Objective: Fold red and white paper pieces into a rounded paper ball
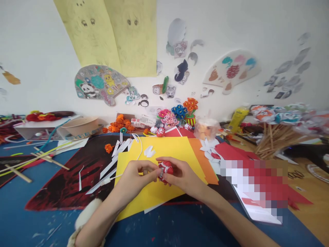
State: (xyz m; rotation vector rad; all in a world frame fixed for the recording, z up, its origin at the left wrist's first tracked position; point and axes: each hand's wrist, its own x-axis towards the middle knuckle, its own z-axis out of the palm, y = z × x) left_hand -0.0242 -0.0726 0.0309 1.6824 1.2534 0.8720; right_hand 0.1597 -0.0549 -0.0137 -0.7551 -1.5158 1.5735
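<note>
Over the yellow paper sheet (164, 147), both my hands hold a small red-and-white ball (166, 167), which looks like folded or crumpled paper. My left hand (142, 173) pinches its left side between thumb and fingers. From the right, my right hand (181, 171) wraps round it with the thumb in front and the fingers behind. Parts of the ball are hidden by my fingers. Small white paper pieces (149, 151) lie on the yellow sheet just beyond my hands. Similar red-and-white balls (160, 132) sit at the sheet's far edge.
White paper strips (109, 164) and a white cable (106, 180) lie left of the yellow sheet. Red paper (231, 151) and a partly pixelated flat device (267, 216) are at right. Behind stand a beige bowl (79, 127), bright craft flowers (179, 112) and a yellow bottle (238, 119).
</note>
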